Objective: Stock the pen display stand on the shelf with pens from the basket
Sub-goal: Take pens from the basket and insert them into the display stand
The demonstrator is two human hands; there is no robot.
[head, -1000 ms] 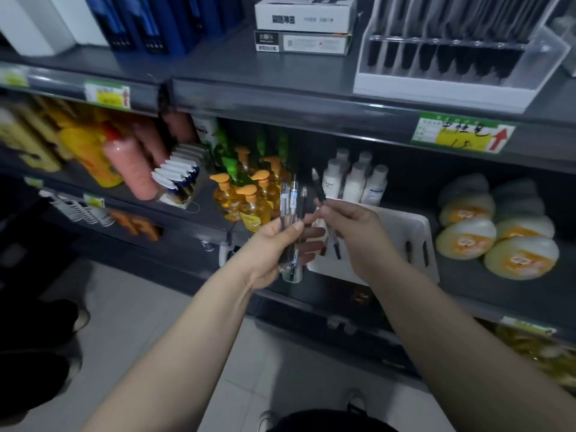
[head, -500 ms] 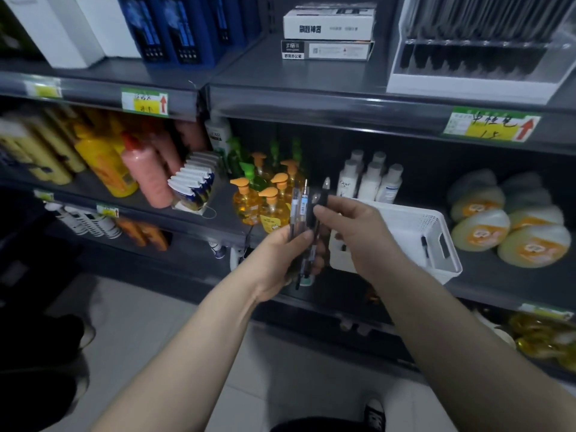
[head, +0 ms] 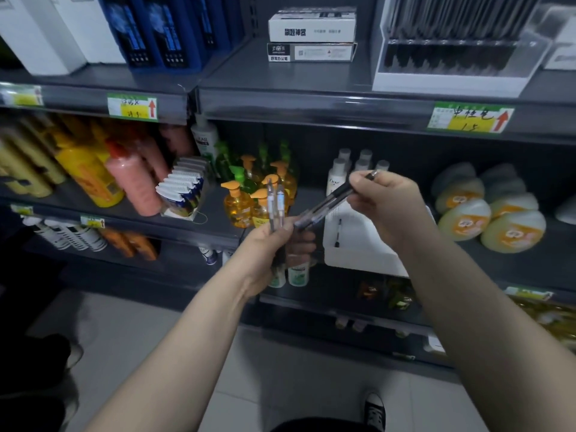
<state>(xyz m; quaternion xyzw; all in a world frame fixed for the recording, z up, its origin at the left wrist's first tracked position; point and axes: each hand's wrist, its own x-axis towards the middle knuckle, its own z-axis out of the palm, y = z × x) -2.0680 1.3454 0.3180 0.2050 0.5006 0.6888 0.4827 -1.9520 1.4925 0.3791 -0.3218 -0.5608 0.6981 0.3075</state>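
My left hand (head: 274, 247) grips a small bunch of clear pens (head: 276, 202) that stand upright out of its fist. My right hand (head: 386, 204) pinches one dark pen (head: 333, 199), tilted, its lower tip close to my left hand's fingers. Behind my hands the white basket (head: 358, 257) sits on the middle shelf, with one pen (head: 338, 232) visible inside. The pen display stand (head: 448, 79), white with a clear front, is on the top shelf at the upper right; dark pens fill its slots.
Two stacked boxes (head: 311, 35) sit left of the stand. Orange pump bottles (head: 240, 204) and white bottles (head: 339, 179) crowd the middle shelf beside the basket, round packs (head: 486, 213) to its right. A yellow price tag (head: 470, 116) hangs under the stand. Tiled floor lies below.
My right hand has drawn one dark pen out of the bunch and lifted it up and to the right. The view has tilted up a little towards the top shelf.
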